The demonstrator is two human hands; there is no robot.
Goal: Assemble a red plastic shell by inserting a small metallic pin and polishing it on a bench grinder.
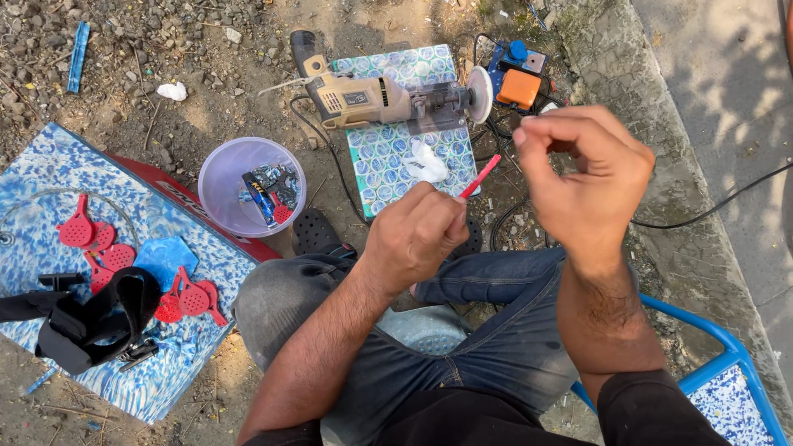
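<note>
My left hand (415,234) is closed around a thin red plastic stick (481,175), whose tip pokes up and to the right out of my fist. My right hand (585,173) is raised just right of that tip, fingers curled inward, with nothing visible in it. Both hands hover over my knees in blue jeans. Ahead on a patterned tile (396,149) lies a beige electric drill (363,99) with a white grinding disc (479,93) on its shaft. A crumpled white scrap (425,163) rests on the tile.
A clear plastic bowl (216,186) with small bits stands left of my knee. Several red paddle-shaped pieces (76,231) and a black strap (99,318) lie on a blue patterned board (49,173). An orange and blue switch box (519,78) with cables sits behind the drill. A blue-framed stool (727,372) is at right.
</note>
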